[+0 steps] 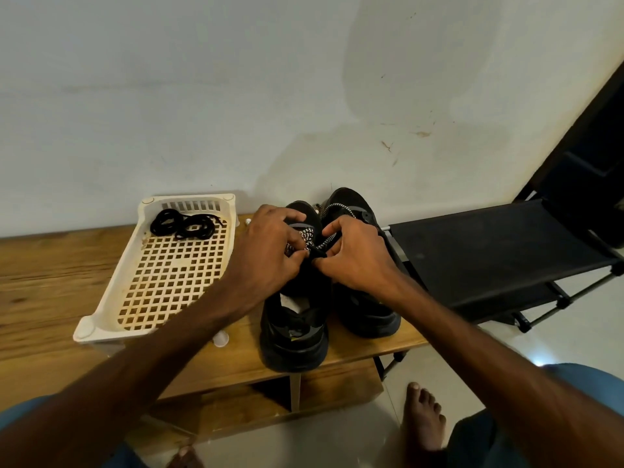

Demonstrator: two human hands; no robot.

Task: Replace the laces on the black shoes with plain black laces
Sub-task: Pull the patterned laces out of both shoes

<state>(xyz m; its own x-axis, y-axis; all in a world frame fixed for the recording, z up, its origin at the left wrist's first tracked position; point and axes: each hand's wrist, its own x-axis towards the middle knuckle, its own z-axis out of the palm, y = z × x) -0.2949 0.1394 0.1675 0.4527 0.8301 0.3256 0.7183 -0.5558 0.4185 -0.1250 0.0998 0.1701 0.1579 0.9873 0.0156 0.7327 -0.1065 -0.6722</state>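
Two black shoes stand side by side on a wooden bench, heels toward me: the left shoe [293,332] and the right shoe [364,309]. Both carry black-and-white patterned laces [305,235]. My left hand [266,255] and my right hand [358,255] sit over the left shoe's tongue, each pinching a strand of its patterned lace at the knot. Coiled plain black laces [184,225] lie at the far end of a cream plastic tray [101,319] left of the shoes.
The wooden bench [44,282] stands against a pale wall. A black fabric shoe rack [489,258] stands to the right on a tiled floor. My bare feet [423,417] are below the bench's front edge.
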